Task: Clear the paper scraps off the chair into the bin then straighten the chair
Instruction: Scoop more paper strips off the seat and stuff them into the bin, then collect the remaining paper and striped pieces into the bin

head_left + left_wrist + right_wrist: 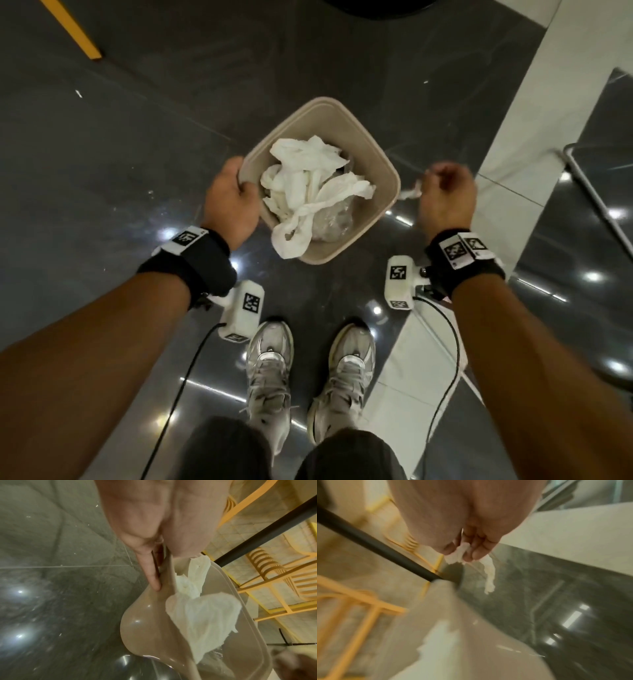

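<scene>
My left grip is curling over the bin rim, holding it off the floor. My right grip is pinching a paper scrap just outside the rim; I should be carrying it over the opening before letting go.

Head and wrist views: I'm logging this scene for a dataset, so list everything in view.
bin: one, beige, on the dark floor before the feet
paper scraps: several, white, crumpled inside the bin
paper scrap: one, white, just outside the bin's right rim
chairs: at least two, yellow, in the wrist views
shoes: two, grey, below the bin
left hand: grips the bin's left rim
right hand: pinches the paper scrap
</scene>
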